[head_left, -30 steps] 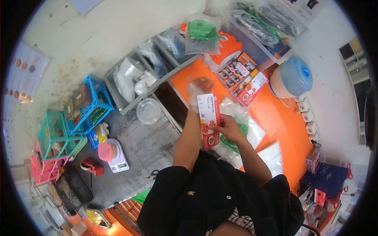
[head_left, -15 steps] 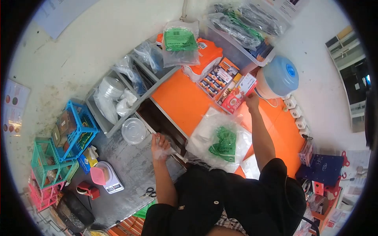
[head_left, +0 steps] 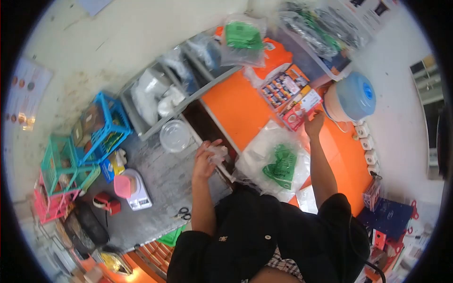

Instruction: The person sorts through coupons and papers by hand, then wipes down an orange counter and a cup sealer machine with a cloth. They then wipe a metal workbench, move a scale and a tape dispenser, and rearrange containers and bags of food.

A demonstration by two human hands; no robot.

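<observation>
Head view puts me over an orange-topped desk (head_left: 231,106), where I find the left hand (head_left: 203,162) with its grip curled round crumpled clear plastic (head_left: 218,153). I judge that it is held loosely, since such a thin film needs little pressure. The right hand (head_left: 315,125) is at the edge of a red-and-white printed card (head_left: 304,104), which lies beside a stack of dark printed leaflets (head_left: 282,89); from here I cannot tell whether that grip is clamped on it or only resting there. Both printed lots probably sit together to stay within easy reach. Counting, I make it one red-and-white card on top, two clear plastic packs with green inside, one flat near the hands (head_left: 278,162) and one by the wall (head_left: 243,35), and three plastic baskets: blue (head_left: 107,129), teal (head_left: 63,165) and pink (head_left: 55,200).
</observation>
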